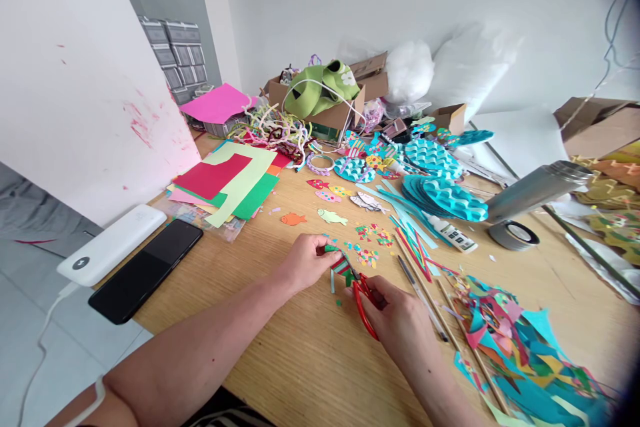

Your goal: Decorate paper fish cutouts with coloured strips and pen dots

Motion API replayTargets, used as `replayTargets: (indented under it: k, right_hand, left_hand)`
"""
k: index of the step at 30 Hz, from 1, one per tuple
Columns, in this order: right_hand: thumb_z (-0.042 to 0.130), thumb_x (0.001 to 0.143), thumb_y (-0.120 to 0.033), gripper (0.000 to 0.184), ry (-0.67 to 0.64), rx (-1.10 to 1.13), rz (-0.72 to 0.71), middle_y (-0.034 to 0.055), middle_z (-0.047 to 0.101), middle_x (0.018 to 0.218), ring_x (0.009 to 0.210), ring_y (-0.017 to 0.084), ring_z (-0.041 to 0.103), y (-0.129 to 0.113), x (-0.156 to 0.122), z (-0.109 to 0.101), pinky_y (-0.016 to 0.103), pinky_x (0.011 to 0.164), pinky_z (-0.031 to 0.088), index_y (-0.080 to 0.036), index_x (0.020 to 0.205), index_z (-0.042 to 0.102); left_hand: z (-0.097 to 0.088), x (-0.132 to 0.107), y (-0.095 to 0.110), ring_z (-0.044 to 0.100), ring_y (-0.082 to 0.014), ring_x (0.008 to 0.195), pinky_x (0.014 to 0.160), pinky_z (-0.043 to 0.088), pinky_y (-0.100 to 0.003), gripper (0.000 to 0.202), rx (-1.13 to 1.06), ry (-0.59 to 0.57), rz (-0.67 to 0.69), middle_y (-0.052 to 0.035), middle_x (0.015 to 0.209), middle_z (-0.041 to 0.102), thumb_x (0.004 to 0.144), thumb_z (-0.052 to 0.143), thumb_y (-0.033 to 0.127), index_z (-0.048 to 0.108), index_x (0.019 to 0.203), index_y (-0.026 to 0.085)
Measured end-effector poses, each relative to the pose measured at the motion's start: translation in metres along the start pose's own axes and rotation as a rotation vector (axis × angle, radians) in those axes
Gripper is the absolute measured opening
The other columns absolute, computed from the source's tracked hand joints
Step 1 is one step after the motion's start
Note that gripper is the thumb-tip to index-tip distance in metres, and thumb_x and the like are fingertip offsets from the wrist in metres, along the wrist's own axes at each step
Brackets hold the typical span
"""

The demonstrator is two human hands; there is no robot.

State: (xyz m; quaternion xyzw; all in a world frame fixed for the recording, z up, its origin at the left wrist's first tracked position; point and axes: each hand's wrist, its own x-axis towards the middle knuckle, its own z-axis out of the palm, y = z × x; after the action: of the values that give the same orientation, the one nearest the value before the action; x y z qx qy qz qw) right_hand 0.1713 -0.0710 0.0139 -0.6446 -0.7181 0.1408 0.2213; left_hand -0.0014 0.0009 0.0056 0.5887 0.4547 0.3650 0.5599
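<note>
My left hand [305, 261] pinches a small green, red and white striped paper piece [340, 264] just above the wooden table [280, 353]. My right hand [395, 312] is closed round red-handled scissors [364, 300], whose blades meet the paper piece. Tiny green paper scraps lie on the table below the hands. Small coloured paper cut-outs [369, 247] are scattered just beyond my hands. Paper fish [331, 216] lie a little farther back.
A black phone [146, 269] and a white power bank [113, 243] lie at the left edge. Coloured paper sheets [227, 183] are stacked beyond them. Paper offcuts [520, 347] are piled at the right, with sticks [425, 293], a glue bottle [453, 232], a steel flask [537, 190] and turquoise scale-patterned shapes [443, 187].
</note>
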Motion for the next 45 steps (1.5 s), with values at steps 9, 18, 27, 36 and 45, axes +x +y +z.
replayTargets:
  k: [9, 18, 27, 36, 45]
  right_hand:
    - [0.045, 0.088, -0.056, 0.045, -0.032, 0.016, -0.008, -0.0005, 0.055, 0.050, 0.044, 0.012, 0.046, 0.0064, 0.0002, 0.0019, 0.021, 0.045, 0.031, -0.019, 0.068, 0.061]
    - [0.044, 0.089, -0.053, 0.041, -0.021, -0.070, -0.017, -0.0015, 0.055, 0.051, 0.044, 0.012, 0.047, 0.0087, -0.0004, 0.0011, 0.021, 0.046, 0.029, -0.021, 0.066, 0.057]
    - [0.046, 0.088, -0.055, 0.042, -0.034, -0.014, -0.005, -0.0018, 0.055, 0.050, 0.043, 0.011, 0.047, 0.0083, 0.0004, -0.0015, 0.021, 0.045, 0.029, -0.021, 0.065, 0.054]
    - [0.042, 0.088, -0.057, 0.045, 0.030, -0.060, -0.019, -0.0003, 0.056, 0.052, 0.044, 0.013, 0.049, 0.0061, 0.0002, 0.0013, 0.023, 0.047, 0.030, -0.021, 0.067, 0.058]
    - [0.046, 0.088, -0.056, 0.041, 0.029, -0.111, -0.016, 0.0003, 0.060, 0.057, 0.051, 0.016, 0.056, 0.0076, -0.0002, 0.0000, 0.024, 0.050, 0.033, -0.021, 0.073, 0.062]
  left_hand:
    - [-0.0004, -0.0014, 0.0051, 0.060, -0.0156, 0.065, 0.063, 0.045, -0.025, 0.018, 0.054, 0.009, 0.001, -0.0040, 0.072, 0.070, 0.075, 0.060, 0.029, 0.068, 0.077, 0.013]
    - [-0.0001, -0.0018, 0.0039, 0.063, -0.0180, 0.069, 0.066, 0.046, -0.026, 0.022, 0.052, 0.002, -0.003, -0.0059, 0.076, 0.071, 0.075, 0.060, 0.033, 0.068, 0.079, 0.013]
    - [-0.0001, -0.0007, 0.0039, 0.062, -0.0167, 0.071, 0.067, 0.046, -0.026, 0.026, -0.175, -0.053, -0.089, -0.0063, 0.077, 0.070, 0.069, 0.066, 0.036, 0.069, 0.079, 0.012]
    - [-0.0005, 0.0004, 0.0043, 0.060, -0.0142, 0.067, 0.063, 0.044, -0.025, 0.027, -0.257, -0.066, -0.141, -0.0062, 0.075, 0.070, 0.066, 0.068, 0.036, 0.067, 0.076, 0.011]
    - [-0.0011, 0.0013, 0.0014, 0.061, -0.0137, 0.068, 0.066, 0.044, -0.025, 0.021, -0.224, -0.062, -0.153, -0.0054, 0.076, 0.070, 0.070, 0.064, 0.029, 0.069, 0.080, 0.011]
